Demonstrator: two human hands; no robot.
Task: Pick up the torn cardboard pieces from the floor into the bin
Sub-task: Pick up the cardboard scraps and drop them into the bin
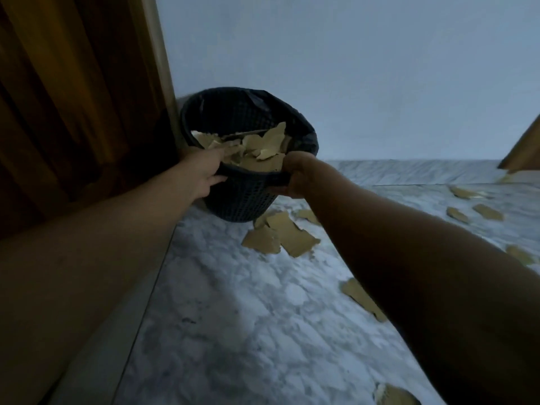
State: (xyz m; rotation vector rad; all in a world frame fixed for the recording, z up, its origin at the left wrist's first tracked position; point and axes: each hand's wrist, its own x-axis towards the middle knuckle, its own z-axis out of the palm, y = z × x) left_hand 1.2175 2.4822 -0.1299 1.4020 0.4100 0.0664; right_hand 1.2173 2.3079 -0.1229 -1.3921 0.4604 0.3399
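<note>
left arm (102, 244): bare to frame edge | right arm (409, 244): bare to frame edge | left grip (204, 174), right grip (295, 176): bare

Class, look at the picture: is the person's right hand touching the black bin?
Touching. The head view shows the right hand gripping the near rim of the bin, fingers curled round it, with no gap.

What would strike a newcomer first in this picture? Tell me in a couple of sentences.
The dark mesh bin sits at centre, against the wall beside the wooden door. It is loaded with torn cardboard pieces, and the left grip and right grip hold its near rim. More scattered pieces lie across the marble floor to the bin's right.
</note>
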